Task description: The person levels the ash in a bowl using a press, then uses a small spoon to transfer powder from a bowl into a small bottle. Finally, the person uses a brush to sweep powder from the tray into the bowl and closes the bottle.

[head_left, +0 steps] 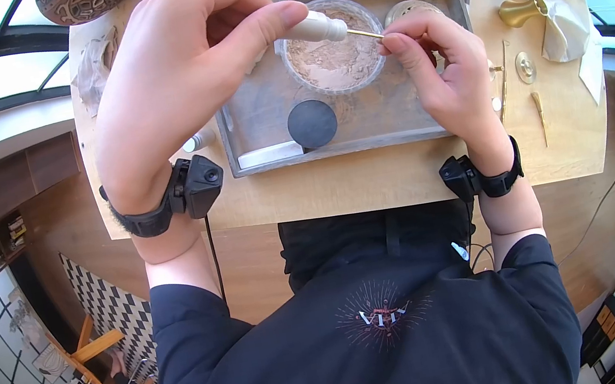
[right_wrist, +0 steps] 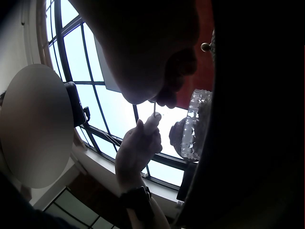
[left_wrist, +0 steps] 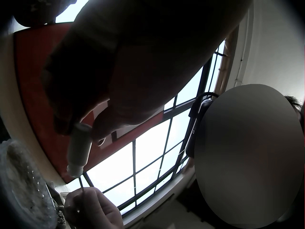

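My left hand (head_left: 168, 65) grips a white bottle-shaped handle (head_left: 317, 28), from which a thin brass-coloured rod (head_left: 364, 33) sticks out to the right. At the rod's far end, the thumb and forefinger of my right hand (head_left: 445, 63) pinch it; whatever sits at the tip is hidden by the fingers. Both hands are raised over a clear round bowl (head_left: 291, 73) of pale pinkish-brown powder. That bowl stands in a grey rectangular tray (head_left: 394, 128). The white handle (left_wrist: 79, 149) points down toward the right hand (left_wrist: 93, 207) in the left wrist view.
In the tray's front part lie a dark round disc (head_left: 312, 123) and a white bar (head_left: 269, 154). Right of the tray are a small brass vase (head_left: 521, 12), a brass disc (head_left: 525, 68) and a thin brass tool (head_left: 541, 119). A plastic bag (head_left: 96, 73) lies at the left.
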A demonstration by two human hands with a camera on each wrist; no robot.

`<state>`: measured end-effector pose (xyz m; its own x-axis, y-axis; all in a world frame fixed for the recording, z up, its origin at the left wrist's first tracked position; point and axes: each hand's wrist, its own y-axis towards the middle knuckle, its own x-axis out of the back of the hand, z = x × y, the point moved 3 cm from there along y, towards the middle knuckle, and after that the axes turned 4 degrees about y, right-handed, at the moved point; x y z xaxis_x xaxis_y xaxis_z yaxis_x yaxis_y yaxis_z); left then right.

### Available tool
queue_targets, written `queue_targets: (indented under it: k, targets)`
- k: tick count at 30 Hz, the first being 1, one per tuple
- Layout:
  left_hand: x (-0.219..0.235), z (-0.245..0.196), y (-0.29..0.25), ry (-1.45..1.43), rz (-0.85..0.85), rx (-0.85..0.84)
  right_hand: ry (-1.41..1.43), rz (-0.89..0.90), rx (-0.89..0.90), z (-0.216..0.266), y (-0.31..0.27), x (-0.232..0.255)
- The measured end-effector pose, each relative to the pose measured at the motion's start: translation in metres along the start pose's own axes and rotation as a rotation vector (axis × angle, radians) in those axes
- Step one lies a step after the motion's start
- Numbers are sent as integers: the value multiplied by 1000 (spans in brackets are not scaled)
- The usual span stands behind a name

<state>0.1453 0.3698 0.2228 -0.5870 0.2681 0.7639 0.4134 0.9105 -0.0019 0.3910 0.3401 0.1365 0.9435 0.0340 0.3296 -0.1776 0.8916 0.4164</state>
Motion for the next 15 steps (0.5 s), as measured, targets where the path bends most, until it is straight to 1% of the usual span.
queue_targets:
  k: [2,6,9,12,14,15]
  targets:
    - [5,-2,-1,42,25,46,-47,0,-6,2,2,2]
    - [6,-4,0,98,20,31,-72,5,-13,2,2,3]
    - [1,-5,0,66,13,15,6,42,-49,1,0,-1]
    - [0,-8,0,46,28,27,-81,94,6,9,2,-2]
    - [2,-8,0,87,35,53,-95,54,6,10,4,0]
    - [3,-7,0,96,30,39,-102,34,6,11,4,0]
